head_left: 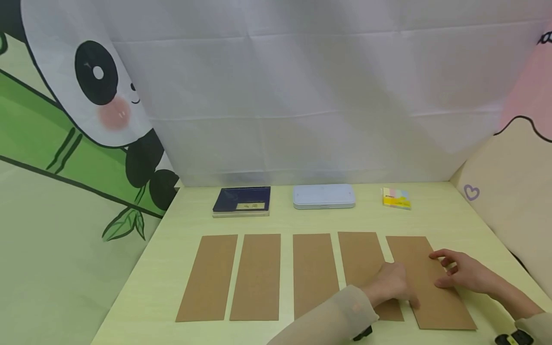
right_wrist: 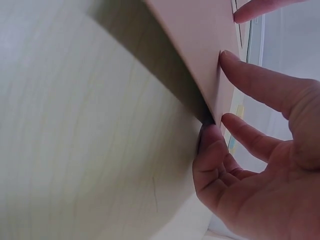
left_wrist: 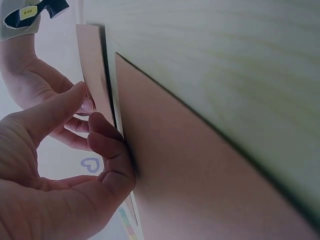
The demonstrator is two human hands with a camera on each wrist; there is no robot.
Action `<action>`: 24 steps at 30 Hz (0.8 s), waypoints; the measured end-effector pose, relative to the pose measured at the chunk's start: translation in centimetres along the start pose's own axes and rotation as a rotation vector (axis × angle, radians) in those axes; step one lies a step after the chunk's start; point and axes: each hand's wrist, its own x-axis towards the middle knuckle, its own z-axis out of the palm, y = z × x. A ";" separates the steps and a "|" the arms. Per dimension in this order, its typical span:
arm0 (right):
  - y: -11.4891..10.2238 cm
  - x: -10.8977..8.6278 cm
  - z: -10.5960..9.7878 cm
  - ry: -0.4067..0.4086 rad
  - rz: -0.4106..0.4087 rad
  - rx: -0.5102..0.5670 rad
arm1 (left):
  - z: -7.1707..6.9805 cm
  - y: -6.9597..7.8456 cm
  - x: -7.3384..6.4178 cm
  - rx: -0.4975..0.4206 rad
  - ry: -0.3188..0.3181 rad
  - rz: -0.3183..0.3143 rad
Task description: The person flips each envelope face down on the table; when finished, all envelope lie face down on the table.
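Several brown cardboard sheets lie in a row on the table. Both hands are at the rightmost brown cardboard sheet (head_left: 431, 278). The right hand (head_left: 467, 274) pinches its right edge, some fingertips on top and others curled under; in the right wrist view this edge lifts off the table over a shadow. Across from it, the left hand (head_left: 391, 282) has thumb and bent fingers at the left edge, pinching it. The left hand's knuckles overlap the neighbouring sheet (head_left: 361, 254), and its forearm hides part of the middle sheet (head_left: 315, 268).
Two more sheets, the second (head_left: 258, 275) and the leftmost (head_left: 209, 278), lie to the left. Along the back stand a dark blue notebook (head_left: 242, 199), a pale flat case (head_left: 324, 196) and a small multicoloured pad (head_left: 396, 198). Behind them hangs a white cloth (head_left: 302, 96).
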 end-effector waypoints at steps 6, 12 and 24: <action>0.0 -0.1 0.2 0.009 -0.022 -0.005 | 0.1 0.0 -0.2 0.006 -0.002 0.020; 0.2 0.0 0.3 0.013 -0.019 -0.008 | 0.1 -0.1 -0.2 0.002 -0.002 0.030; 0.3 0.0 0.4 0.015 -0.042 -0.017 | -1.0 -1.8 -0.8 -0.134 -0.027 0.124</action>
